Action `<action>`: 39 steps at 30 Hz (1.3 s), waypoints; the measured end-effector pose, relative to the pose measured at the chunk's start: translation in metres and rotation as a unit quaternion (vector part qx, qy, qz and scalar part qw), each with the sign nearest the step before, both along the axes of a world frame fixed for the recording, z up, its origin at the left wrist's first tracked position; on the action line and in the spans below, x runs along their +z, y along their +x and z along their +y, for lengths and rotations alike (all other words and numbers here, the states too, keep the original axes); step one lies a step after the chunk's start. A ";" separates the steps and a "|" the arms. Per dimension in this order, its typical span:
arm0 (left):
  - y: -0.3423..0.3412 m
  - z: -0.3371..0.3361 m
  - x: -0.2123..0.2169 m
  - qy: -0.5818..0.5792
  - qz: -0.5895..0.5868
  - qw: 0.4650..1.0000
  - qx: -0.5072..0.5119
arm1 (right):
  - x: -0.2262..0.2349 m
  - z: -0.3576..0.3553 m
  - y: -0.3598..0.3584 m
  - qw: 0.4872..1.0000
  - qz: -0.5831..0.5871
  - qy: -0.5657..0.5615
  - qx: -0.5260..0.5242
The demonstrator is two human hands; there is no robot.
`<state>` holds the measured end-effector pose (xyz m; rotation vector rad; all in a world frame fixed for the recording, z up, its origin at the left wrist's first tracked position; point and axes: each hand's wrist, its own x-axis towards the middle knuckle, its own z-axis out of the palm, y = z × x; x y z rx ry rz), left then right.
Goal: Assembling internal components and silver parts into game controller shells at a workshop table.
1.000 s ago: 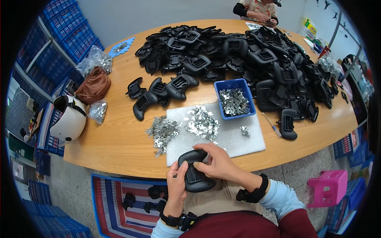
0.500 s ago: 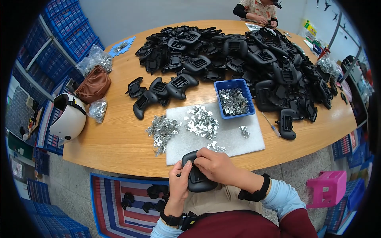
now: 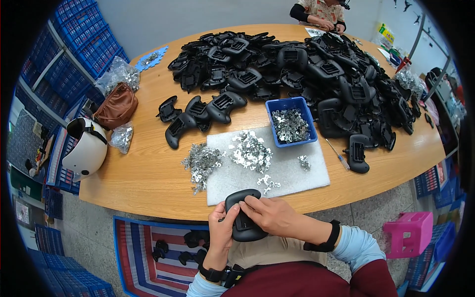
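Note:
Just off the table's front edge, over my lap, I hold a black game controller shell (image 3: 251,232) with its battery recess facing up. My left hand (image 3: 220,228) is closed around its left side, with the thumb on top. My right hand (image 3: 279,216) is closed on the right side, fingertips pressed together on the face near the recess. Any small part under those fingertips is hidden. Beyond the shell, small silver metal clips (image 3: 251,152) lie heaped on a white foam mat (image 3: 302,180). A blue bin (image 3: 292,143) holds more of them.
Black controller shells (image 3: 242,79) are piled across the table's far side. A screwdriver (image 3: 337,154) lies right of the mat. A white helmet (image 3: 86,148) and brown bag (image 3: 116,105) are at left. A co-worker (image 3: 321,15) sits opposite. A pink stool (image 3: 408,235) stands at right.
My right hand has lowered slightly, its fingers lying flatter against the shell. The shell has shifted a little left and down. My left hand keeps its grip.

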<state>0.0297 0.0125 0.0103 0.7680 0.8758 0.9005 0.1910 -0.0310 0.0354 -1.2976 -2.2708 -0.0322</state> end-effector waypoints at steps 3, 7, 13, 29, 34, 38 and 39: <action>0.000 0.000 0.001 -0.010 -0.011 1.000 0.011 | 0.002 0.000 0.002 0.992 0.076 -0.098 -0.027; 0.002 0.002 0.006 0.018 0.000 1.000 0.003 | 0.012 0.006 0.006 0.940 0.250 -0.167 -0.162; 0.003 -0.003 0.006 0.052 0.023 0.998 0.002 | 0.005 0.018 0.005 0.904 0.301 -0.251 -0.172; 0.010 -0.010 0.014 0.032 0.011 0.999 0.031 | -0.002 0.014 -0.002 0.900 0.359 -0.199 -0.146; 0.011 -0.011 0.008 0.029 -0.008 0.999 0.016 | 0.001 0.013 0.001 0.887 0.371 -0.232 -0.150; 0.013 -0.013 0.008 0.023 -0.007 0.999 0.033 | -0.002 0.010 -0.005 0.888 0.373 -0.222 -0.152; 0.014 -0.014 0.008 0.023 -0.007 0.999 0.033 | -0.003 0.010 -0.006 0.891 0.373 -0.210 -0.153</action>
